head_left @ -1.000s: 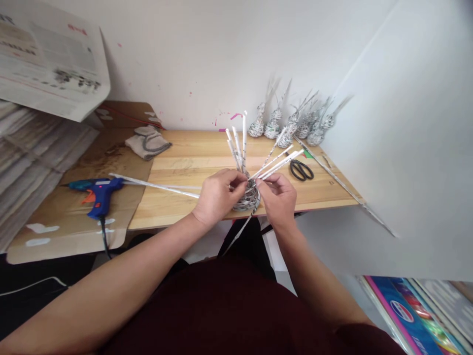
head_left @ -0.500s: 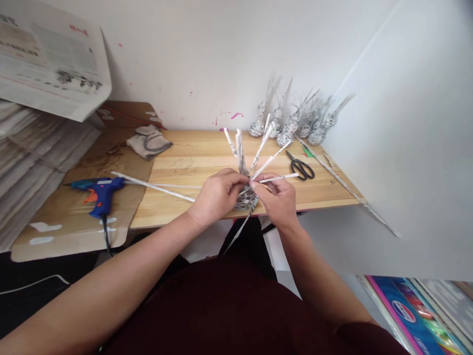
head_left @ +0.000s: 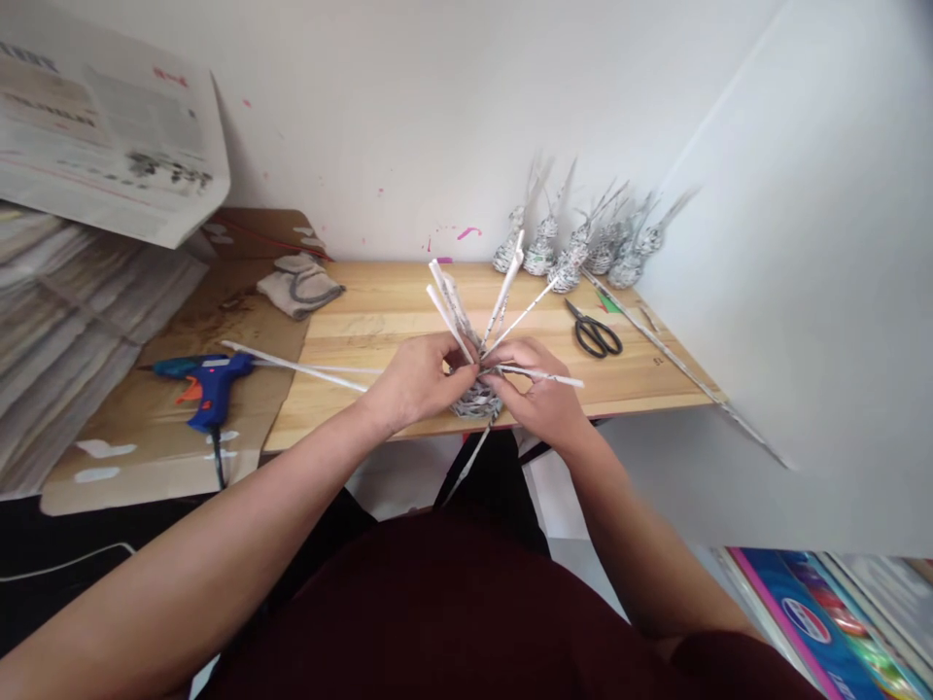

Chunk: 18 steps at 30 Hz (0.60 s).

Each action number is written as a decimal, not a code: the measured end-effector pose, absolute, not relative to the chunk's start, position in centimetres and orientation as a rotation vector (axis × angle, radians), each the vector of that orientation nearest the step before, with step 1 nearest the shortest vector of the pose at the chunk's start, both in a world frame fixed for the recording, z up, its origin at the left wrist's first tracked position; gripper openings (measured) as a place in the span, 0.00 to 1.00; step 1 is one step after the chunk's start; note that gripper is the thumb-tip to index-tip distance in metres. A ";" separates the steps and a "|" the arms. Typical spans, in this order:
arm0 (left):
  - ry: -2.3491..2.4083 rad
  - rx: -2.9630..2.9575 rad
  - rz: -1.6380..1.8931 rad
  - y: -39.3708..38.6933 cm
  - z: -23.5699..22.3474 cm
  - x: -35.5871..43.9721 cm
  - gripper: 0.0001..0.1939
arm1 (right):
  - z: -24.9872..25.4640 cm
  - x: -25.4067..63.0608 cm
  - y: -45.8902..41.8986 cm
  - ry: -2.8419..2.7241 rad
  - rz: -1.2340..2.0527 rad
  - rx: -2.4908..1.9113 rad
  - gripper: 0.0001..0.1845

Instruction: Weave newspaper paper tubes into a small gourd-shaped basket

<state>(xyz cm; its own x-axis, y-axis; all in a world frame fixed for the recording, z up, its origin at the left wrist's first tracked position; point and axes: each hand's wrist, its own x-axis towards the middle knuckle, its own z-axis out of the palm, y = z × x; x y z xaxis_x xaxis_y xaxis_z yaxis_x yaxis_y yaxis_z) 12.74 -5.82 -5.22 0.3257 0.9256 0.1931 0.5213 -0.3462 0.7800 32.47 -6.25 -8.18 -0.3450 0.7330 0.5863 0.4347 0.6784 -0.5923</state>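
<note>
A small woven piece of rolled newspaper tubes [head_left: 473,399] is held over the near edge of the wooden table [head_left: 379,321]. Several loose white tube ends [head_left: 502,292] fan up and out from it. My left hand [head_left: 415,379] grips its left side with curled fingers. My right hand [head_left: 535,389] is closed on its right side, pinching a tube that sticks out to the right [head_left: 554,376]. One long tube [head_left: 292,366] runs out leftwards from the piece, and another hangs down below the table edge.
Several finished woven paper figures [head_left: 575,255] stand at the back by the wall. Black scissors [head_left: 596,332] lie right of my hands. A blue glue gun [head_left: 208,381] rests on cardboard at left, near a grey cloth [head_left: 298,284] and stacked newspapers [head_left: 80,292].
My hands have turned the woven piece; the fan of tube ends swung round and one tube is bent down to the right. The camera shifted slightly.
</note>
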 end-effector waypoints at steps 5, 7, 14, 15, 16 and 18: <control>1.327 1.961 0.738 -5.7 -4.5 12.2 0.13 | -8.5 31.7 -6.1 -2.020 0.304 -0.897 0.04; 1.382 2.002 0.682 -5.6 -4.3 11.9 0.15 | -8.9 31.4 -6.3 -1.965 0.305 -0.896 0.05; 1.600 2.526 0.306 -7.4 -2.3 11.8 0.10 | -9.4 30.7 -6.5 -1.924 0.361 -0.938 0.09; 1.687 2.606 0.194 -8.2 -1.6 11.9 0.10 | -9.4 30.6 -6.4 -1.935 0.358 -0.952 0.10; 1.768 2.661 0.086 -9.0 -0.9 12.2 0.11 | -9.4 30.4 -6.4 -1.946 0.354 -0.964 0.10; 1.880 2.719 -0.041 -10.3 0.7 12.6 0.10 | -9.3 30.2 -6.3 -1.974 0.339 -0.976 0.11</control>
<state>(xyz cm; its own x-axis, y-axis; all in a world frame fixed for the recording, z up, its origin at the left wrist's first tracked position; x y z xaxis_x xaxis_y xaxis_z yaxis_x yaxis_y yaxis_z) 12.58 -10.34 0.74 0.3574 0.9311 0.0727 0.9270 -0.3442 -0.1489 30.22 -6.29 -9.27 -0.3019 0.7456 0.5941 0.5051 0.6536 -0.5636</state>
